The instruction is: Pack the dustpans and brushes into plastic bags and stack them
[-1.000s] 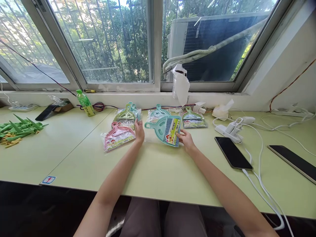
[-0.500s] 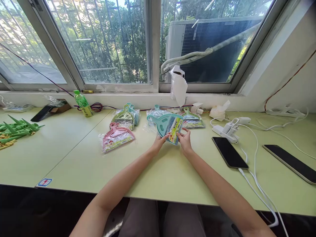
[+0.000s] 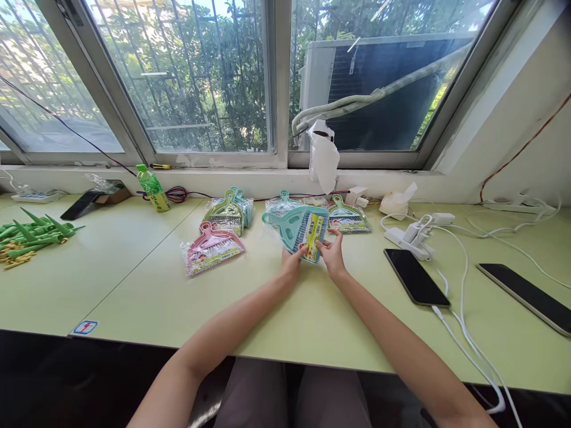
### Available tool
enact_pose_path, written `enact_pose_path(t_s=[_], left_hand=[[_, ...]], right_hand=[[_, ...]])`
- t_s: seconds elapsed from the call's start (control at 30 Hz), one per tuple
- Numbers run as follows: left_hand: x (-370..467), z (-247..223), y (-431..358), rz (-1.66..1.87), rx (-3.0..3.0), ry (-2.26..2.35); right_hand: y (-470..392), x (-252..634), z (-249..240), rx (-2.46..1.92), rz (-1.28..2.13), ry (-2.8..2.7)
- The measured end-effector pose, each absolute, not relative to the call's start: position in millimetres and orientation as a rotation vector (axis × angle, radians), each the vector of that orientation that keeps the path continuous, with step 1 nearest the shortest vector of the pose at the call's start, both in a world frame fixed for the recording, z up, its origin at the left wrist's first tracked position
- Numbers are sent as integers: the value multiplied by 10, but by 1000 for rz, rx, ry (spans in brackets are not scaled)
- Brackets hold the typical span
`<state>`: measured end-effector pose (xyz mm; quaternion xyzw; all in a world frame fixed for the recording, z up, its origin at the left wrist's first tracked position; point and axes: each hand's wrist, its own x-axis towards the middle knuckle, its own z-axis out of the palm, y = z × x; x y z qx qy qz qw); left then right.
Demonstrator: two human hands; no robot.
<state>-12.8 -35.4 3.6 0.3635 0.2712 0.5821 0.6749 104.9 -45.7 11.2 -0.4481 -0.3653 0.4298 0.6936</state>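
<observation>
A teal dustpan and brush set (image 3: 292, 228) with a yellow label is held above the table, its handle pointing left. My left hand (image 3: 292, 261) grips its lower edge, thumb over the label. At its right edge my right hand (image 3: 332, 254) pinches the set between thumb and fingers. Behind it lie a wrapped teal set (image 3: 284, 204) and a wrapped green set (image 3: 348, 217). Further left are a wrapped pink set (image 3: 214, 249) and an olive-green set (image 3: 226, 215), with another teal one partly hidden behind the green.
On the yellow-green table (image 3: 147, 309), a black phone (image 3: 416, 277), a second phone (image 3: 526, 294), white cables and a power strip (image 3: 408, 241) lie at the right. A green bottle (image 3: 153, 189) stands back left, and green stalks (image 3: 33, 235) lie far left.
The teal set has turned slightly in my hands, its handle end shifting a little left. My left wrist has moved slightly right. Both hands still hold the set.
</observation>
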Motion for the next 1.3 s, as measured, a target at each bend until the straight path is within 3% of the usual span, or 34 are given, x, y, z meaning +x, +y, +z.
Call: enact_pose_path(t_s=[0.27,0.73,1.03,1.3], left_hand=[[-30,69,-439,1380,484,625],[-102,51,-411,1316,559,782],[-144,87,-332,1139,889,719],[-178,76,-346,1109,1065,738]], right_hand=[[-513,993,133,-944,961,-834],[-424,1154,131,-1043,1136,-982],[-375,1317,124,-1119,799,-861],[-434,1294,180,-1137,760,-796]])
